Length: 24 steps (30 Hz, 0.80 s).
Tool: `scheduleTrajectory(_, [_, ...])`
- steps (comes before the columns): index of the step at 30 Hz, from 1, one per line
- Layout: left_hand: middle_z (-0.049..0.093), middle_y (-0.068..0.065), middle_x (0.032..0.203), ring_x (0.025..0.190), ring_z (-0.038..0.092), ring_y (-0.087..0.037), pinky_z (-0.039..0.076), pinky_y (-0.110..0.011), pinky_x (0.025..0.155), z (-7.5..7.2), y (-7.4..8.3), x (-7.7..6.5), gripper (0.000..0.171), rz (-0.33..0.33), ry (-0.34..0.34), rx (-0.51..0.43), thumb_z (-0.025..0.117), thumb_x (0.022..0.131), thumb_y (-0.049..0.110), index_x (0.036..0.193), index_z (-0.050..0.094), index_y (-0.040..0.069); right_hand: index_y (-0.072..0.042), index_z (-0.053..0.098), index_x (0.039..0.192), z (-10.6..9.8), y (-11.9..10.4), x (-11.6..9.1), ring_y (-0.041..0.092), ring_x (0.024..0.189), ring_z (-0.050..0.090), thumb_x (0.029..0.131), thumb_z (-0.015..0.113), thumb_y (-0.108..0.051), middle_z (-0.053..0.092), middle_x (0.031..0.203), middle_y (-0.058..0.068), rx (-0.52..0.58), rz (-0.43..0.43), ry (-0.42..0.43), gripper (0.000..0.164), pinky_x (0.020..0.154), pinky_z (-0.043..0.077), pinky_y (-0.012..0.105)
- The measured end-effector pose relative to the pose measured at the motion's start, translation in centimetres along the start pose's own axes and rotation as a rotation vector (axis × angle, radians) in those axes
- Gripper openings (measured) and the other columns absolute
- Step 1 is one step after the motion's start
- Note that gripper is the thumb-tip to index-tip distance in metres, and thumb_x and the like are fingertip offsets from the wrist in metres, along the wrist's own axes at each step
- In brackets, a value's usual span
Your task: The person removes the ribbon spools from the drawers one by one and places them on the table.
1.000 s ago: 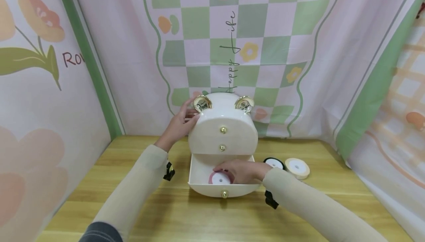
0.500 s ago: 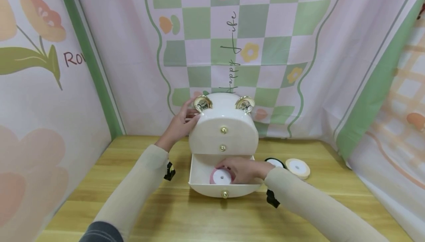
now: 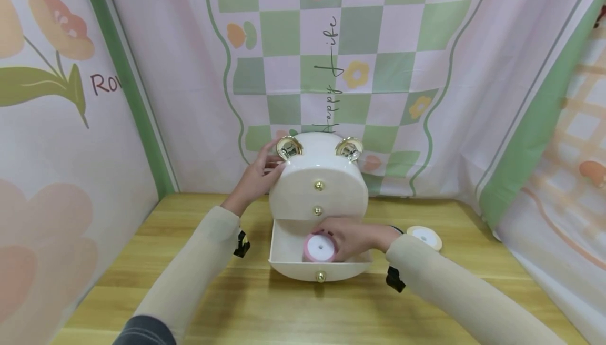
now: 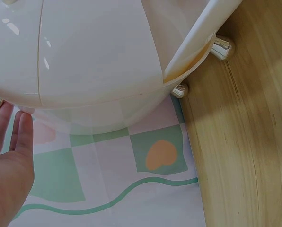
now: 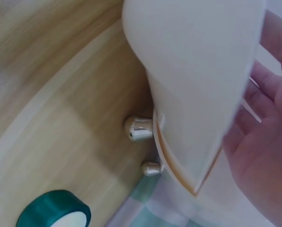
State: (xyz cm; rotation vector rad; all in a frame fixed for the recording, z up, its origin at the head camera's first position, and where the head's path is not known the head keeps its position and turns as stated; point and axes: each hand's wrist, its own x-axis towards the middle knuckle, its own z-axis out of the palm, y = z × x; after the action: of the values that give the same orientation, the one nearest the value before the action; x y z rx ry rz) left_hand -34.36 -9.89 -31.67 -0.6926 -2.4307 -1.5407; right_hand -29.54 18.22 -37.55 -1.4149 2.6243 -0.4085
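Note:
A white storage box with gold ears and round gold knobs stands on the table, its bottom drawer pulled out. Over this drawer, my right hand grips a roll of pink ribbon by its right side, the white face of the spool tilted towards me. In the right wrist view the drawer's wall hides the roll and part of the fingers. My left hand rests against the box's upper left side, beside the left gold ear; the left wrist view shows its fingers fairly straight at the edge.
To the right of the box lies a roll of cream ribbon. A dark green ribbon roll lies near it, mostly covered by my right wrist in the head view. A patterned curtain hangs close behind the box.
My right hand has raised the pink ribbon roll slightly and shifted it right within the drawer. Its wrist now covers most of the green roll. The left hand stays put.

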Motion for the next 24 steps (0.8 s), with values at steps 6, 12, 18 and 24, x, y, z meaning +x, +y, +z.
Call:
scheduleTrajectory(6, [0.057, -0.013, 0.137, 0.120, 0.057, -0.030, 0.048, -0.046, 0.102, 0.0, 0.1, 0.0, 0.066, -0.002, 0.005, 0.000, 0.059, 0.103, 0.032, 0.156, 0.022, 0.046, -0.007, 0.059, 0.132, -0.8, 0.1, -0.8, 0.019, 0.112, 0.057, 0.071, 0.091, -0.024, 0.062, 0.124, 0.002, 0.058, -0.003, 0.035, 0.071, 0.097, 0.048, 0.040])
scheduleTrajectory(12, [0.057, -0.012, 0.137, 0.120, 0.057, -0.029, 0.049, -0.046, 0.100, -0.1, 0.1, 0.1, 0.066, -0.007, 0.006, 0.001, 0.059, 0.103, 0.033, 0.157, 0.022, 0.045, -0.006, 0.058, 0.133, -2.1, 0.4, -2.2, 0.020, 0.113, 0.056, 0.071, 0.092, -0.024, 0.061, 0.126, 0.002, 0.119, 0.012, 0.059, 0.073, 0.097, 0.048, 0.043])
scheduleTrajectory(18, [0.057, -0.011, 0.137, 0.120, 0.057, -0.029, 0.051, -0.047, 0.097, 0.0, 0.0, 0.2, 0.067, -0.007, -0.007, 0.001, 0.058, 0.103, 0.034, 0.157, 0.021, 0.045, -0.006, 0.057, 0.135, -3.2, 0.4, -3.8, 0.021, 0.116, 0.055, 0.073, 0.091, -0.026, 0.059, 0.129, 0.003, 0.125, 0.049, 0.073, 0.073, 0.098, 0.048, 0.045])
scheduleTrajectory(24, [0.057, -0.012, 0.136, 0.119, 0.058, -0.029, 0.050, -0.048, 0.098, 0.0, 0.0, 0.1, 0.066, -0.001, -0.003, -0.004, 0.058, 0.103, 0.033, 0.157, 0.022, 0.045, -0.005, 0.054, 0.139, -4.0, 0.4, -5.6, 0.023, 0.119, 0.054, 0.077, 0.089, -0.027, 0.056, 0.135, 0.006, 0.147, 0.084, 0.067, 0.075, 0.099, 0.048, 0.048])
